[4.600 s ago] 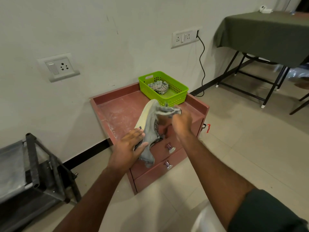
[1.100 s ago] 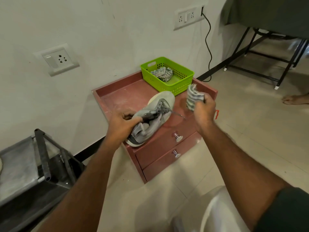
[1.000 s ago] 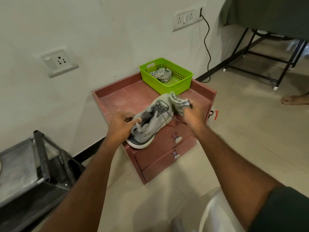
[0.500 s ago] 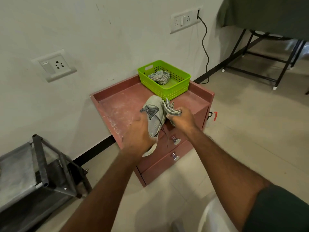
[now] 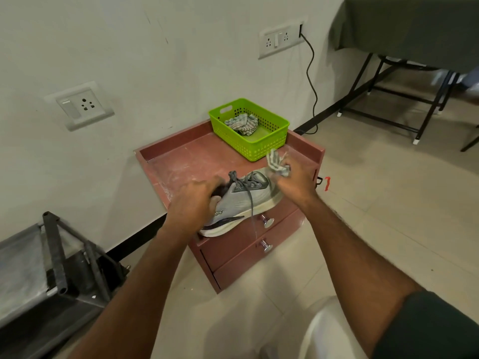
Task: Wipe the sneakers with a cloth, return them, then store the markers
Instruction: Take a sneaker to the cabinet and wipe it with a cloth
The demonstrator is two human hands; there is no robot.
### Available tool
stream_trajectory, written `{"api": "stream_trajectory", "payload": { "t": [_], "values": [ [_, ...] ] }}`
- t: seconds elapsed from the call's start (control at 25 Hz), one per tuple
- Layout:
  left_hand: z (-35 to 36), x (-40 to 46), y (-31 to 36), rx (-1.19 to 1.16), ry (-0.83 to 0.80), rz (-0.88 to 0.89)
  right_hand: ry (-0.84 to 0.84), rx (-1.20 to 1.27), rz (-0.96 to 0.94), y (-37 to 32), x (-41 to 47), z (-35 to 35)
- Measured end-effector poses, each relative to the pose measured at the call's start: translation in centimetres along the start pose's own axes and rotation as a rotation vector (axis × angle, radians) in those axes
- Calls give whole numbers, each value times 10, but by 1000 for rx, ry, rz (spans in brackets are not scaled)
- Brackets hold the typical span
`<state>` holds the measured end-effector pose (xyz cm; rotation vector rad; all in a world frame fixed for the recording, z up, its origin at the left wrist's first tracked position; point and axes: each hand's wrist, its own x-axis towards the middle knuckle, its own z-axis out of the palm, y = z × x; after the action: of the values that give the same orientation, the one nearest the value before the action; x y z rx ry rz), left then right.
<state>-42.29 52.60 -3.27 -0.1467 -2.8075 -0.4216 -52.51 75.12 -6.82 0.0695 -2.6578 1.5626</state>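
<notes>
A grey sneaker (image 5: 243, 203) with a white sole is held on its side over the front edge of the red drawer cabinet (image 5: 181, 161). My left hand (image 5: 193, 203) grips it at the heel opening. My right hand (image 5: 293, 183) holds a bunched striped cloth (image 5: 276, 164) against the sneaker's toe. A lace hangs down in front of the drawers. No markers are in view.
A green basket (image 5: 261, 143) with another striped cloth (image 5: 242, 124) stands at the cabinet's back right. A dark metal shoe rack (image 5: 55, 257) is on the floor at the left. A covered table (image 5: 404, 24) stands at the far right, a cable runs down the wall.
The sneaker has turned from toe-up to lying sideways with its side facing me. My right hand with the cloth has shifted right, to the toe.
</notes>
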Motion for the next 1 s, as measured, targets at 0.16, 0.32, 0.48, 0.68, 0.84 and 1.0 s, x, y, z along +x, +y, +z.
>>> {"api": "stream_trajectory", "payload": {
  "t": [0.16, 0.32, 0.48, 0.68, 0.84, 1.0],
  "values": [
    [5, -16, 17, 95, -79, 11, -140, -157, -44, 10, 10, 2],
    [18, -10, -3, 446, 8, -16, -80, -260, 77, 4, 10, 0],
    [32, -6, 1, 352, -91, -125, -76, -371, 160, -15, -6, -12],
    [38, -8, 2, 122, -128, -161, -448, -106, 245, -36, -33, 10],
    [35, -18, -5, 101, -140, -235, -409, -57, 225, -30, -34, 10],
    [34, -29, -11, 83, -118, -334, -177, -200, 63, -29, -33, 15]
  ]
}}
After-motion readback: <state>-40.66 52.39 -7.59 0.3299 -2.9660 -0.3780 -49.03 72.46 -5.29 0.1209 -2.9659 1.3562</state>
